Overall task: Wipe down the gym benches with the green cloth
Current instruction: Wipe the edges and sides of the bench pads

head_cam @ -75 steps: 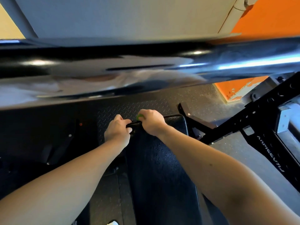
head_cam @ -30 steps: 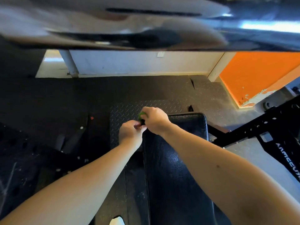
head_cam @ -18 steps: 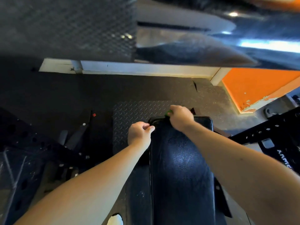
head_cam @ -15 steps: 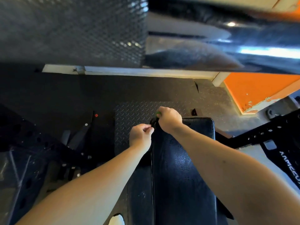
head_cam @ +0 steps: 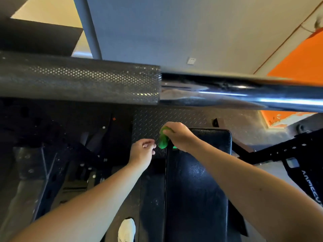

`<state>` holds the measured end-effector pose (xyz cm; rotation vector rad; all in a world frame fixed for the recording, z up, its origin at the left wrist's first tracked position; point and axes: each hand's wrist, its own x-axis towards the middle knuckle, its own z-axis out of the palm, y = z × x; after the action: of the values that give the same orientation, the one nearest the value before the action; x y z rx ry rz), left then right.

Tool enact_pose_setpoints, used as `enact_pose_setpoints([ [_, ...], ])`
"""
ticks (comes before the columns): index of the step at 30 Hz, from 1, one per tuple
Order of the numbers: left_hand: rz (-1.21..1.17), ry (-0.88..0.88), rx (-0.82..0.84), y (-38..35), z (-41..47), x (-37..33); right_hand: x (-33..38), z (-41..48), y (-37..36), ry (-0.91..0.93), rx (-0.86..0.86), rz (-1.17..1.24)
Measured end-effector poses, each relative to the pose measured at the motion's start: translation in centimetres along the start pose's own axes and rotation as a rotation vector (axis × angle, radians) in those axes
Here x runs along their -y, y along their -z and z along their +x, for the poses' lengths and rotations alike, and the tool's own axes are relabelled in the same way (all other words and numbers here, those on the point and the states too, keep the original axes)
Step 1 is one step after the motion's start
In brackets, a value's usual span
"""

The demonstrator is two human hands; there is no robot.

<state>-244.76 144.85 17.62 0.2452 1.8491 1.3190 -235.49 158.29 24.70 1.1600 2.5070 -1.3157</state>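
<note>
A black padded gym bench (head_cam: 199, 180) runs from the bottom of the view up to the middle. My right hand (head_cam: 178, 136) grips the green cloth (head_cam: 163, 139) at the bench's far left corner, and the cloth hangs down over the left edge. Just left of the cloth, my left hand (head_cam: 142, 151) hovers off the bench with its fingers loosely curled and holds nothing.
A barbell (head_cam: 157, 86) with a knurled left section crosses the whole view just above my hands. Black rack frames stand at the left (head_cam: 52, 163) and right (head_cam: 297, 154). Diamond-plate flooring (head_cam: 150, 121) lies beyond the bench. A white shoe tip (head_cam: 126, 229) shows at the bottom.
The view has tilted up, so the barbell now sits lower in frame. My right hand has drawn the cloth out over the bench's left edge. My left hand has drawn slightly away from the bench.
</note>
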Motion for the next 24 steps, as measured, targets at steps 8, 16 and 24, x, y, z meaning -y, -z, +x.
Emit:
enact_pose_setpoints([
  [8, -0.077, -0.075, 0.098, -0.9, -2.8, 0.3, -1.1, -4.7, -3.4, -0.130, -0.213, 0.543],
  [16, 0.075, -0.130, 0.089, -1.1, -1.9, 0.5, -3.3, -5.5, -4.0, -0.237, -0.125, 0.579],
  [24, 0.251, -0.194, 0.007, -2.7, 4.4, -1.4, -5.9, -3.6, -4.8, -0.265, -0.391, 0.036],
])
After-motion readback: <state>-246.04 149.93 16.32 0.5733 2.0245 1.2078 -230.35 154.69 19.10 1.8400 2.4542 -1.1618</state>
